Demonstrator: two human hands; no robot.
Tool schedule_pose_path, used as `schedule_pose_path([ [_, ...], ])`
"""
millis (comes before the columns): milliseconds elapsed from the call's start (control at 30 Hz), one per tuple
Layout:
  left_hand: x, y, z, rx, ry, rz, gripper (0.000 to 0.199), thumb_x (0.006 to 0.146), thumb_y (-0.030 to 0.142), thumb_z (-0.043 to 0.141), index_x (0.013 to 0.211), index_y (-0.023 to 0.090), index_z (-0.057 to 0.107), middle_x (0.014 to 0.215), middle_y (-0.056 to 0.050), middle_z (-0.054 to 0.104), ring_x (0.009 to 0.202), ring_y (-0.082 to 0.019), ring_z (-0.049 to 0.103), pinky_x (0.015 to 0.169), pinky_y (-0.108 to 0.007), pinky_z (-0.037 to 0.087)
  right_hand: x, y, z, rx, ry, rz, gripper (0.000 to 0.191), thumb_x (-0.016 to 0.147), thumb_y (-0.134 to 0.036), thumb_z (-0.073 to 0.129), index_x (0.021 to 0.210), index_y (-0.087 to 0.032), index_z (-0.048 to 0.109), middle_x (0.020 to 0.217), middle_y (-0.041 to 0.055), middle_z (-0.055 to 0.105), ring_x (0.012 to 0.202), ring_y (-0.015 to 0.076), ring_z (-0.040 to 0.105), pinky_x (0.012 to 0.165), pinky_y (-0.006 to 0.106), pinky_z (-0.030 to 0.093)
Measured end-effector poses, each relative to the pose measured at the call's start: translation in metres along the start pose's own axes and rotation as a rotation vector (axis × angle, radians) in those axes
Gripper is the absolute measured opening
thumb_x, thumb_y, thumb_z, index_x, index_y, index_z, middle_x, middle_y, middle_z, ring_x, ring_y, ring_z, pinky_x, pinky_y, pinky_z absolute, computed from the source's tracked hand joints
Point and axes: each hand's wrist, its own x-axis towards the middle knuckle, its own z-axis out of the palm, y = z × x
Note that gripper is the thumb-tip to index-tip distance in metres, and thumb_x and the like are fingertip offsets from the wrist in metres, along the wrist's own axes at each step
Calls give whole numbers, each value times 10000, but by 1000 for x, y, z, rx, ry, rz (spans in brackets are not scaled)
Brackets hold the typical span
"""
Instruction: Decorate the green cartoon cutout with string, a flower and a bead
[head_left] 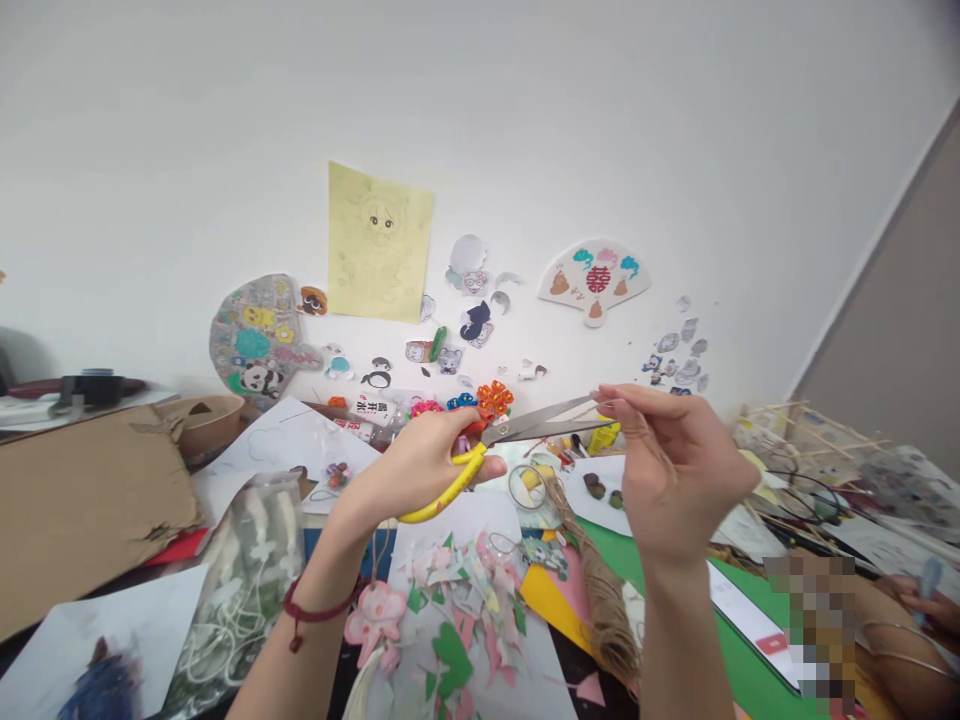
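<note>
In the middle, my left hand point(431, 460) is closed round the yellow handles of a pair of scissors point(450, 490). The blades are slightly apart and point right, with their tips at the fingers of my right hand point(667, 450). My right thumb and forefinger are pinched together there. A thin, pale brown strand, like thread, shows against the right palm; its ends are hard to see. Below the hands lies white paper covered with pink, green and white paper scraps point(469, 600). A roll of brown twine point(611, 600) lies beside my right wrist.
Flat cardboard point(90, 500) and a clear bag with white cords point(251, 580) are at left. A pink flower-shaped ornament point(375, 615) hangs near my left forearm. At right are a phone point(754, 625), thin sticks point(810, 425) and another person's hand point(919, 600). Drawings and stickers cover the wall behind.
</note>
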Motion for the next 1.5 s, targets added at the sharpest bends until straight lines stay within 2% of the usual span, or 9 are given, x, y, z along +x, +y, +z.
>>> schedule_pose_path([
  [233, 0, 1, -1, -6, -17, 5, 290, 843, 460, 588, 809, 176, 542, 703, 20, 527, 605, -120, 410, 568, -253, 274, 0, 0, -1, -10, -20, -11, 89, 860, -148, 680, 938, -184, 706, 908, 51, 762, 817, 202, 744, 770, 373, 620],
  [467, 1, -1, 0, -11, -17, 9, 321, 828, 475, 611, 747, 183, 504, 662, 34, 498, 582, -113, 396, 548, -246, 262, 0, -2, -1, -32, -1, -1, 77, 861, -170, 682, 933, -184, 705, 898, 52, 761, 831, 213, 745, 785, 392, 621],
  [667, 0, -1, 2, -14, 46, -27, 322, 838, 453, 603, 717, 193, 456, 615, 49, 447, 556, -108, 355, 535, -247, 247, -1, -3, -1, -52, 39, -5, 88, 842, -163, 701, 929, -176, 705, 879, 50, 756, 811, 207, 738, 778, 391, 623],
  [933, -2, 10, -3, -41, 100, -72, 311, 827, 440, 577, 715, 201, 413, 612, 48, 441, 552, -109, 369, 537, -244, 244, -2, -2, -1, -99, 71, -22, 96, 841, -156, 701, 935, -177, 709, 888, 54, 756, 814, 211, 737, 788, 390, 619],
  [1500, -4, 7, -3, 131, 61, -105, 362, 846, 551, 541, 784, 206, 452, 656, 35, 506, 587, -135, 416, 553, -265, 265, -2, 6, 0, -201, 116, -101, 101, 842, -149, 701, 942, -161, 710, 879, 48, 764, 779, 193, 743, 744, 346, 615],
])
